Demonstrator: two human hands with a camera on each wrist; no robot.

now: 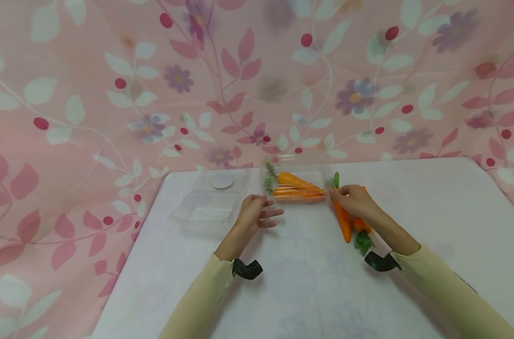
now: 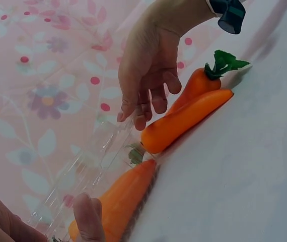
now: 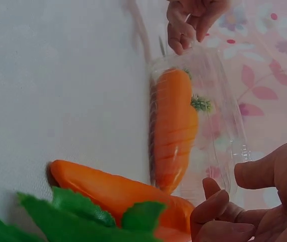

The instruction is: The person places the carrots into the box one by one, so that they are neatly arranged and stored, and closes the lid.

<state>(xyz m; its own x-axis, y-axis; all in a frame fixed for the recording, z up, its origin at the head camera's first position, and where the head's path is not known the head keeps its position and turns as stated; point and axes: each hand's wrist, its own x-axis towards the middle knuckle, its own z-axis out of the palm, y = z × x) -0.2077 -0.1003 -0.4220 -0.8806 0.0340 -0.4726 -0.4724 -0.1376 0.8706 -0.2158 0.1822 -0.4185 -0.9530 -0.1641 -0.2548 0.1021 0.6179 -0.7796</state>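
A clear plastic box (image 1: 299,198) with two toy carrots (image 1: 297,180) inside stands near the table's back edge; feathery green tops show at its left end. My left hand (image 1: 257,214) pinches the box's left end between thumb and fingers, the other fingers spread. At the opposite end, my right hand (image 1: 353,200) pinches the rim with its fingertips. Beneath the right hand lie two more carrots: a slim one (image 1: 342,221) and a thicker one (image 1: 361,227) with leafy greens (image 3: 83,217) toward me. The transparent plastic makes the lid's position hard to tell.
A second clear plastic box (image 1: 201,207), hinged open, sits left of my left hand, a white round label (image 1: 223,181) on its lid. A white cloth covers the table (image 1: 290,282). A pink floral curtain (image 1: 257,84) hangs right behind the table's back edge.
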